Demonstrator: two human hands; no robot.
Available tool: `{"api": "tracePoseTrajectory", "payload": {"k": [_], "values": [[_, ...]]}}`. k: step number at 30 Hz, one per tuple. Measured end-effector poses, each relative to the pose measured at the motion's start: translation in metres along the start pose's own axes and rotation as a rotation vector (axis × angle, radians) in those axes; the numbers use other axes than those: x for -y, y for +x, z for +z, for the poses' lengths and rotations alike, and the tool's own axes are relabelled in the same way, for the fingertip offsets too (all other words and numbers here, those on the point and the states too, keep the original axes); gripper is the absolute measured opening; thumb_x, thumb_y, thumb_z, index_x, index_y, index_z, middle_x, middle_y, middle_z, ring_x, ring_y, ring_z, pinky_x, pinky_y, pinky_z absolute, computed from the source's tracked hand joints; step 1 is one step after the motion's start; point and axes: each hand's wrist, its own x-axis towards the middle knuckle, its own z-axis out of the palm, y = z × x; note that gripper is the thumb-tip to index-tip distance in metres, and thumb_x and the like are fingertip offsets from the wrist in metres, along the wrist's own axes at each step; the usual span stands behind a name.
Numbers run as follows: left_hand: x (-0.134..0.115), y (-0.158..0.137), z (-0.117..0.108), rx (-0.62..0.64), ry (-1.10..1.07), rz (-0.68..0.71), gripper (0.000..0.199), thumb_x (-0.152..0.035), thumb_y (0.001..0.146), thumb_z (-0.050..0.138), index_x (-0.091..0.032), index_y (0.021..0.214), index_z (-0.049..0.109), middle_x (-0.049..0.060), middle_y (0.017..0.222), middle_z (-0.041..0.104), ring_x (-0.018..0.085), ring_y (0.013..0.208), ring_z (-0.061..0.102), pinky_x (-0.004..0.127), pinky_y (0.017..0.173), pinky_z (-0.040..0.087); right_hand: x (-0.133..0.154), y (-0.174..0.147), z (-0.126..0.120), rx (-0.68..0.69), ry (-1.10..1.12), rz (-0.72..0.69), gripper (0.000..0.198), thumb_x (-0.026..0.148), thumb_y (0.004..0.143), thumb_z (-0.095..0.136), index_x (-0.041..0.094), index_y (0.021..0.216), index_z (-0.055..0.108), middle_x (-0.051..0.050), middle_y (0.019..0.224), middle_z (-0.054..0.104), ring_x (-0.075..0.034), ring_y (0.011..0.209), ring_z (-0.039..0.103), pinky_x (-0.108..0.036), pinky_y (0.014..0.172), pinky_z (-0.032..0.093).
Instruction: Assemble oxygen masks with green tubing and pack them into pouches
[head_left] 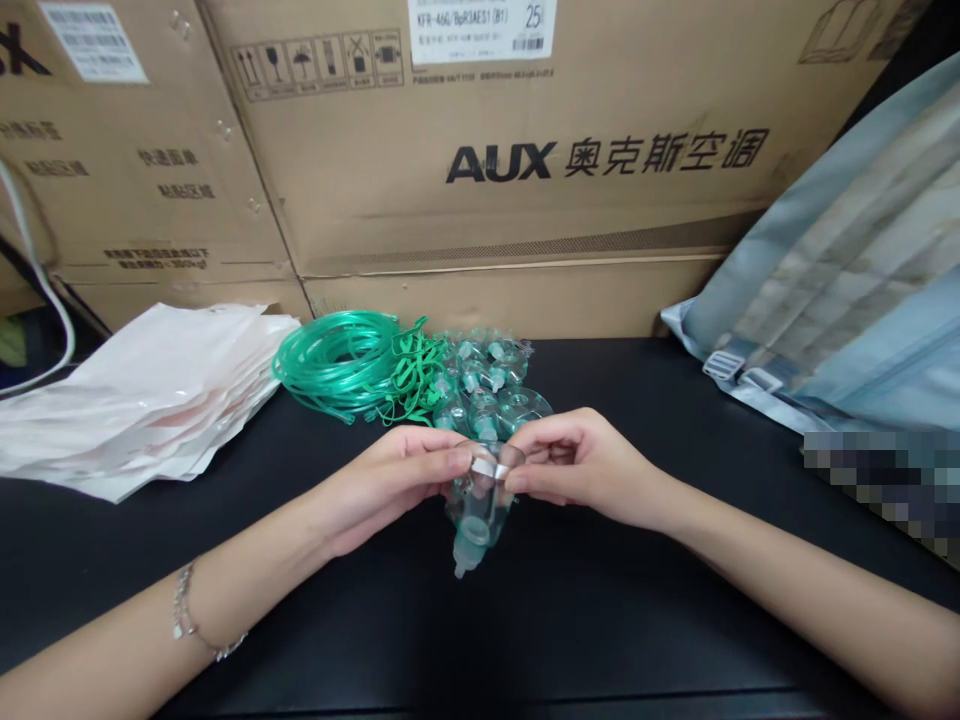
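Observation:
A clear green oxygen mask [480,510] hangs between my two hands, its connector end pointing down toward me. My left hand [427,465] pinches the mask's upper left edge between thumb and fingers. On the upper right edge my right hand [559,465] has a like pinch. A small silvery metal strip [484,467] lies along the top edge between my thumbs. Just behind my hands several more masks [487,385] sit in a cluster on the black table [600,610].
Coiled green tubing [337,360] and a heap of green elastic straps [412,375] lie left of the masks. White plastic bags [150,390] are stacked at left. Cardboard boxes [510,220] wall off the back. A light blue backpack [840,270] stands at right.

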Motion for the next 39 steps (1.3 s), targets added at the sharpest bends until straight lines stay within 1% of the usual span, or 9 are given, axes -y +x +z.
{"api": "tracePoseTrajectory", "payload": {"k": [3, 6, 10, 14, 18, 23, 31, 35, 39], "values": [[0.0000, -0.0008, 0.0018, 0.000, 0.010, -0.009, 0.019, -0.029, 0.064, 0.072, -0.013, 0.071, 0.067, 0.002, 0.069, 0.065, 0.012, 0.068, 0.055, 0.022, 0.067, 0.037, -0.0003, 0.0009, -0.0001, 0.057, 0.007, -0.013, 0.009, 0.019, 0.071, 0.065, 0.012, 0.076, 0.063, 0.001, 0.066, 0.063, -0.002, 0.048, 0.045, -0.012, 0.040, 0.035], [-0.0005, -0.0014, 0.0025, 0.005, -0.005, -0.008, 0.015, -0.027, 0.066, 0.071, -0.013, 0.068, 0.066, 0.001, 0.067, 0.064, 0.011, 0.065, 0.055, 0.021, 0.064, 0.037, -0.0008, 0.0002, -0.0007, 0.086, 0.010, -0.031, 0.010, 0.017, 0.070, 0.066, 0.013, 0.078, 0.063, 0.000, 0.070, 0.063, -0.003, 0.053, 0.049, -0.013, 0.046, 0.040], [0.0001, -0.0008, 0.0007, 0.020, -0.027, -0.031, 0.018, -0.028, 0.067, 0.070, -0.011, 0.068, 0.064, 0.003, 0.069, 0.065, 0.011, 0.066, 0.056, 0.021, 0.063, 0.037, -0.0007, -0.0005, 0.0010, 0.080, 0.009, -0.044, 0.008, 0.017, 0.071, 0.065, 0.012, 0.077, 0.063, 0.001, 0.069, 0.064, -0.002, 0.052, 0.050, -0.012, 0.045, 0.040], [0.0024, -0.0001, 0.0001, 0.053, -0.092, -0.061, 0.021, -0.030, 0.065, 0.072, -0.011, 0.068, 0.064, 0.003, 0.067, 0.064, 0.012, 0.064, 0.056, 0.021, 0.062, 0.038, -0.0013, 0.0002, 0.0040, 0.096, 0.064, -0.067, 0.006, 0.015, 0.070, 0.065, 0.013, 0.075, 0.063, 0.000, 0.070, 0.066, -0.005, 0.063, 0.060, -0.015, 0.057, 0.047], [0.0028, -0.0011, 0.0027, 0.048, -0.104, -0.083, 0.025, -0.033, 0.062, 0.073, -0.010, 0.068, 0.064, 0.003, 0.065, 0.062, 0.011, 0.062, 0.054, 0.021, 0.060, 0.037, -0.0025, 0.0011, 0.0050, 0.106, 0.093, -0.068, 0.007, 0.013, 0.069, 0.065, 0.013, 0.076, 0.064, 0.000, 0.072, 0.067, -0.007, 0.068, 0.063, -0.017, 0.063, 0.049], [0.0029, -0.0023, 0.0043, 0.031, -0.095, -0.098, 0.027, -0.034, 0.060, 0.075, -0.010, 0.068, 0.064, 0.002, 0.062, 0.059, 0.010, 0.060, 0.051, 0.020, 0.059, 0.036, -0.0033, 0.0021, 0.0057, 0.135, 0.103, -0.072, 0.005, 0.012, 0.070, 0.065, 0.014, 0.075, 0.064, 0.001, 0.070, 0.066, -0.007, 0.066, 0.062, -0.018, 0.065, 0.050], [0.0056, -0.0006, 0.0032, 0.000, -0.079, -0.052, 0.019, -0.030, 0.068, 0.069, -0.011, 0.068, 0.063, 0.002, 0.065, 0.059, 0.010, 0.063, 0.052, 0.021, 0.061, 0.037, -0.0056, 0.0011, 0.0042, 0.104, 0.128, -0.054, 0.005, 0.015, 0.073, 0.062, 0.013, 0.078, 0.061, 0.000, 0.073, 0.065, -0.007, 0.070, 0.062, -0.019, 0.067, 0.049], [0.0051, -0.0009, 0.0050, 0.033, -0.090, -0.084, 0.024, -0.033, 0.064, 0.072, -0.011, 0.068, 0.064, 0.002, 0.063, 0.060, 0.011, 0.062, 0.052, 0.021, 0.060, 0.037, -0.0033, 0.0012, 0.0049, 0.120, 0.090, -0.083, 0.004, 0.016, 0.073, 0.063, 0.013, 0.075, 0.062, 0.001, 0.070, 0.065, -0.007, 0.066, 0.061, -0.018, 0.063, 0.048], [0.0067, -0.0001, 0.0054, 0.061, -0.127, -0.108, 0.029, -0.035, 0.058, 0.076, -0.010, 0.067, 0.065, 0.002, 0.061, 0.060, 0.011, 0.061, 0.053, 0.021, 0.060, 0.037, -0.0017, 0.0020, 0.0055, 0.117, 0.042, -0.071, 0.005, 0.017, 0.070, 0.066, 0.013, 0.073, 0.064, 0.001, 0.067, 0.064, -0.006, 0.060, 0.058, -0.017, 0.056, 0.045]]}}
